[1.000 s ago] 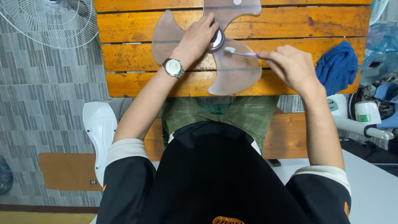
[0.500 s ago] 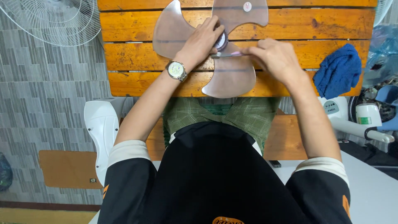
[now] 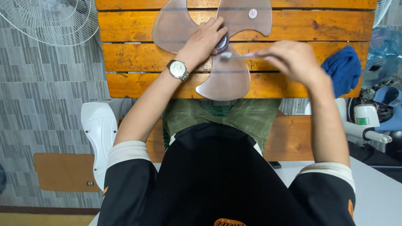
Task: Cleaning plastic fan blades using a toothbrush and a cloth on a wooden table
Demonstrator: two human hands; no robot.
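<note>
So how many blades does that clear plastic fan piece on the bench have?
3. One blade lies upper left of the hub, one upper right, and one points toward the person. The left hand covers the hub, so nothing more seems hidden.

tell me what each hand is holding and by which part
The left hand presses on the hub of the clear fan blade. The right hand pinches one end of a thin brush-like tool, its tip at the hub.

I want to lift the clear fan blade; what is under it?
Orange wooden slats show through the fan blade. The left hand covers its hub, so that spot is hidden.
</note>
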